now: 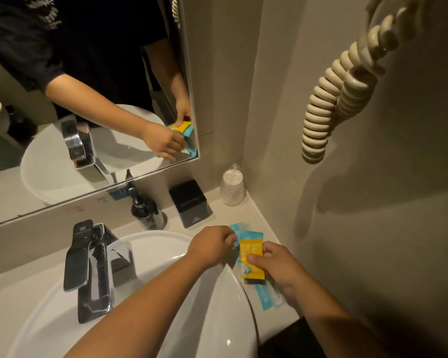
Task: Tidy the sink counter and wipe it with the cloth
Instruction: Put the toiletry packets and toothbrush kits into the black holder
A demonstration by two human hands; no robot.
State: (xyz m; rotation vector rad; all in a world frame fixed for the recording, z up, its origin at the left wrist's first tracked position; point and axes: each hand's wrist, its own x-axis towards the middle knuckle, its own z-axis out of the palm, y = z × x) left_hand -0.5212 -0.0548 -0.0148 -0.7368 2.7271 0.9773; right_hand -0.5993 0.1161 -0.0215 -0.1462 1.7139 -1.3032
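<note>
Yellow packet, print unreadable, right hand gripping

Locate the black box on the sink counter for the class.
In the head view, the black box stands at the back of the counter, right of the sink, between the black pump bottle and the wrapped cups.

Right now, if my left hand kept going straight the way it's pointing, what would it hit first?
Most likely the blue packets at the left hand fingertips, which it seems to touch already; beyond them lies bare counter, then the side wall.
</note>
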